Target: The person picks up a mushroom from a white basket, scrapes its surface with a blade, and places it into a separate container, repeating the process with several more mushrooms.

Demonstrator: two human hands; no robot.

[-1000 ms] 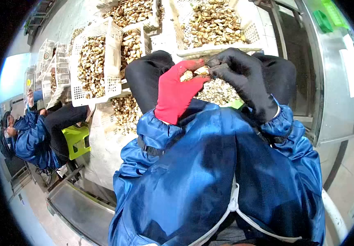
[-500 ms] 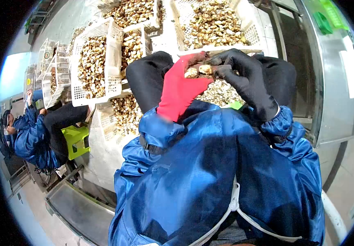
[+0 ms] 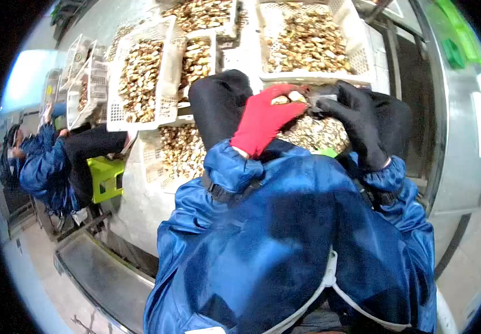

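My left hand (image 3: 264, 118), in a red glove, is closed around small brown-and-cream mushroom-like pieces (image 3: 295, 97) that show between thumb and fingers. Facing it, my right hand (image 3: 359, 114) in a black glove grips a short flat grey tool (image 3: 327, 98), whose end points toward those pieces. I cannot tell what kind of tool it is. Between my knees, just below both hands, lies a heap of pale chopped-looking bits (image 3: 317, 133). A bright green edge (image 3: 327, 151) shows at its near side.
A white perforated crate (image 3: 364, 55) of similar brown pieces stands ahead beyond my knees. More filled crates (image 3: 168, 72) are at the left. Another person (image 3: 45, 161) in blue sits farther left by a yellow-green stool (image 3: 105, 177). A metal panel (image 3: 465, 139) runs along the right.
The view has shifted, so the crates appear farther right and the hands lower. My hands have moved slightly apart, and more of the grey tool shows in my right hand.
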